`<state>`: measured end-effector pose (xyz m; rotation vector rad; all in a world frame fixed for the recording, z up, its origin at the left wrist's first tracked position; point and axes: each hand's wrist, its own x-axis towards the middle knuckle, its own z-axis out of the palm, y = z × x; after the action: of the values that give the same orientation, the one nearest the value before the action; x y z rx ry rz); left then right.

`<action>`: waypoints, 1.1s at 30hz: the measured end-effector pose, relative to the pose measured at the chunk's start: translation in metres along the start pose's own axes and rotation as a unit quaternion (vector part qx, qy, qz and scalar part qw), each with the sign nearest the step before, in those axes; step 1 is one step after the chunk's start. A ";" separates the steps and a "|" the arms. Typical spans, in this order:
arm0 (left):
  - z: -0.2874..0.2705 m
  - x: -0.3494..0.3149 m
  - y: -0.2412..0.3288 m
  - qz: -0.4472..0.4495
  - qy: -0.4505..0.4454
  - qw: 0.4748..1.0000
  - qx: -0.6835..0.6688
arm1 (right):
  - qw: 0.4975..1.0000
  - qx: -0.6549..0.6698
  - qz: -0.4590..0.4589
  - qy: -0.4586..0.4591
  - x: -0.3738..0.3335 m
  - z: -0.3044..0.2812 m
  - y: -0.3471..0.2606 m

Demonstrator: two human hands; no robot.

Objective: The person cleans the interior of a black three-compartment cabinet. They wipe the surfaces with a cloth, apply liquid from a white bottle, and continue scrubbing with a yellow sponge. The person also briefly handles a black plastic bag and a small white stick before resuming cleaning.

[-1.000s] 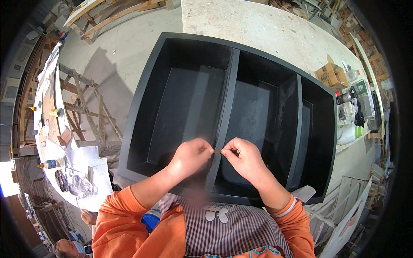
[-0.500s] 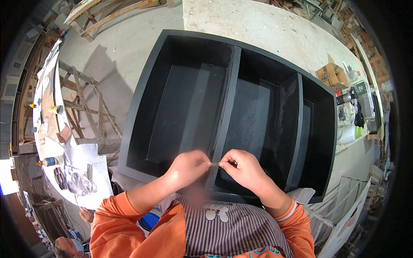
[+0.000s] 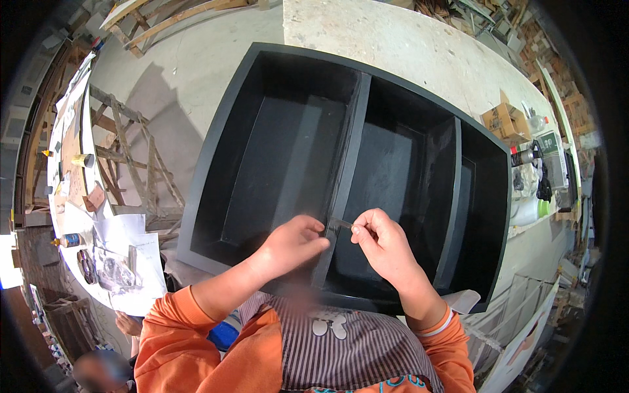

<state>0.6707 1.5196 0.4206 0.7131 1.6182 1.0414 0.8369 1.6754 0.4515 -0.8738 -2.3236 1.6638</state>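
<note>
Before me lies a large black open box [image 3: 213,154] with three compartments parted by two dividers. My right hand [image 3: 385,249] pinches a small, thin, greyish strip [image 3: 343,223] between thumb and fingertips. The strip's free end points left, over the near part of the left divider [image 3: 352,150]; what it is made of I cannot tell. My left hand [image 3: 291,245] is open, thumb and fingers apart, just left of that divider. Nothing shows in it. Whether the strip touches the divider is unclear.
At the left, a white-covered table [image 3: 141,288] bears papers, scissors [image 3: 86,266] and small bottles. Wooden trestles [image 3: 131,147] stand beside it. A pale board [image 3: 393,46] runs behind the box. A cardboard box [image 3: 506,123] and bottles are at the right. Another person's hand [image 3: 128,323] shows lower left.
Both hands met at the strip before. My left hand has let go of it and opened. My right hand has moved slightly right and up, keeping the strip.
</note>
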 end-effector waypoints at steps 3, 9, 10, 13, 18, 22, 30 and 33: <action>0.006 -0.001 0.005 0.017 -0.005 0.984 0.178 | 1.000 -0.015 0.007 0.021 0.003 -0.006 -0.002; 0.004 0.027 0.012 0.042 0.071 0.956 0.281 | 0.999 -0.012 0.002 0.046 0.008 -0.012 -0.004; 0.000 0.036 0.012 0.037 0.094 0.955 0.278 | 0.999 -0.015 0.006 0.043 0.010 -0.012 -0.005; -0.015 0.053 0.013 0.028 0.137 0.967 0.215 | 0.999 -0.041 0.022 0.027 0.011 -0.014 -0.011; -0.029 0.046 0.014 0.006 0.036 0.998 -0.053 | 0.998 -0.035 0.046 -0.012 0.019 -0.011 -0.030; -0.030 0.042 0.014 0.059 0.045 0.996 -0.045 | 0.994 -0.095 0.026 -0.041 0.035 -0.003 -0.039; -0.021 0.060 0.007 0.087 0.003 0.996 0.005 | 0.984 -0.162 0.012 -0.075 0.065 0.004 -0.039; -0.016 0.063 0.003 0.085 -0.002 0.996 -0.004 | 0.987 -0.140 0.015 -0.071 0.071 0.005 -0.037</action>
<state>0.6377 1.5697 0.3968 0.8576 1.5693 1.1663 0.7633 1.7013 0.4690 -0.8669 -2.7022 1.4749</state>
